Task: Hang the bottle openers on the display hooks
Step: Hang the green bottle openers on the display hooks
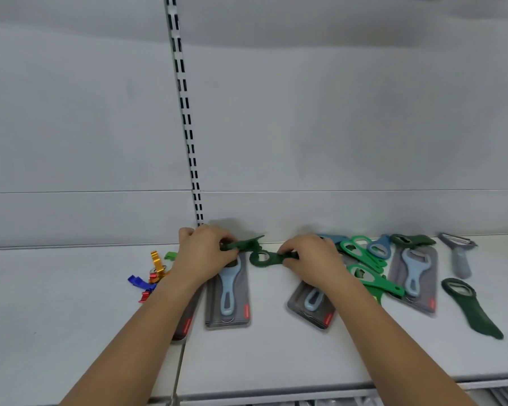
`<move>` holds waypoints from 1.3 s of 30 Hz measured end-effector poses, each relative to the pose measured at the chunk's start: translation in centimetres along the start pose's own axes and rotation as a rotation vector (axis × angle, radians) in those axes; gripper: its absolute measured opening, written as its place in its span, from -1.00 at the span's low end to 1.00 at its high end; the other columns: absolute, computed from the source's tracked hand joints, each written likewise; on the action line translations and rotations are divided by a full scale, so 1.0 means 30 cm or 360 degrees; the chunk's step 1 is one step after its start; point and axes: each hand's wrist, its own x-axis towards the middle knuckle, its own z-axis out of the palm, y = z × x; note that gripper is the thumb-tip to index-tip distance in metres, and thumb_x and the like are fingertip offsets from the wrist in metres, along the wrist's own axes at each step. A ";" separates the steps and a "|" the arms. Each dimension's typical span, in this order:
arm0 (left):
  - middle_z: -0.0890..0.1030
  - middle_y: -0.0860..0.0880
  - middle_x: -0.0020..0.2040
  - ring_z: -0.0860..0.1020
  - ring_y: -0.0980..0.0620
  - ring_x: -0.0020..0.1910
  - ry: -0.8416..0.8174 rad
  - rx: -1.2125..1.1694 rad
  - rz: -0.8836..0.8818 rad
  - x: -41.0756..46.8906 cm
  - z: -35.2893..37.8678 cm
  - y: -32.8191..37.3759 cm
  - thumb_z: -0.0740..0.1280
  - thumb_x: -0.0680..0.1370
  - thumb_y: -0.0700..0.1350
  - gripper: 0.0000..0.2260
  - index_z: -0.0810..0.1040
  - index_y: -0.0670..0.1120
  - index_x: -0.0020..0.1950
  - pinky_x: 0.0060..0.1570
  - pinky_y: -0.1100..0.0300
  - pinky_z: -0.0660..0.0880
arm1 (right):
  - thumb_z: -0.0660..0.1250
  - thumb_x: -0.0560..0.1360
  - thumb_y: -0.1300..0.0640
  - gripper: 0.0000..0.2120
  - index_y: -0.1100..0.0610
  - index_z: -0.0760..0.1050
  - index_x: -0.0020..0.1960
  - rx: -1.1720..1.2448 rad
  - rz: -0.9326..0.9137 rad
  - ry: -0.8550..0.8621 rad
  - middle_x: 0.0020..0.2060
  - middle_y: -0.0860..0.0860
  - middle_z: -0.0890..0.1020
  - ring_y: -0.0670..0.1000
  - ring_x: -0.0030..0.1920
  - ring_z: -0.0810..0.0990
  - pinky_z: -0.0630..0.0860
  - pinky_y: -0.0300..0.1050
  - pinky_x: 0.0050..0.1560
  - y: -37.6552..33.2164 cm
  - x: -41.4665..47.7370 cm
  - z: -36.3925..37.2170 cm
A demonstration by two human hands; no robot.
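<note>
A slotted white metal upright strip (188, 118) runs down the pale back panel and meets the flat white shelf (71, 303) at its foot. Just at that foot, the left hand (204, 253) has its fingers curled round a dark green plastic bottle opener (242, 244), pinching it a little above the shelf. Right of the strip's foot, the right hand (308, 259) clamps the handle of a second dark green bottle opener (261, 257), whose ring-shaped head points toward the left hand; the two openers are close together, but I cannot tell whether they touch. Below the strip's foot, partly under the left hand, a light blue opener on a grey card pack (228, 291) lies flat on the shelf. A second grey card pack (311, 306) lies further right of the strip, under the right wrist. Beyond it to the right is a heap of bright green plastic openers (364, 259), then a third grey card pack (414, 276). Farthest right from the strip lie a grey-handled peeler (459, 256) and a loose dark green opener (472, 306). Left of the strip's foot lies a cluster of small gold, blue and red metal key-ring openers (156, 273).
</note>
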 end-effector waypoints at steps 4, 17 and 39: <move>0.65 0.07 -0.29 0.59 0.09 -0.24 0.0019 -0.0694 -0.0225 -0.034 -0.042 0.000 0.47 0.48 0.03 -0.90 0.65 0.04 -0.19 -0.09 0.09 0.52 | 0.25 0.60 0.04 -0.79 -0.05 0.64 0.14 0.0083 -0.0010 0.0141 0.02 -0.05 0.68 0.04 0.09 0.58 0.54 -0.04 0.02 0.012 -0.030 -0.001; 0.72 -0.12 -0.05 0.73 -0.09 -0.09 0.0334 -0.1575 -0.0569 -0.283 -0.173 0.082 0.35 0.57 -0.28 -0.87 0.56 -0.11 0.09 -0.08 0.05 0.60 | 0.19 0.64 0.31 -0.90 0.27 0.42 0.14 0.2613 0.0327 -0.0043 -0.09 0.28 0.71 0.25 -0.22 0.70 0.57 -0.04 -0.38 -0.090 -0.207 -0.089; 0.71 -0.12 -0.04 0.61 0.08 -0.26 0.0927 -0.1697 -0.1044 -1.131 -0.622 -0.553 0.42 0.47 -0.42 -0.67 0.61 -0.12 0.16 -0.30 0.25 0.48 | 0.27 0.58 0.38 -0.80 0.27 0.40 0.19 0.2508 -0.0197 -0.1044 -0.05 0.27 0.72 0.31 -0.05 0.72 0.68 0.05 -0.11 -1.176 -0.417 0.258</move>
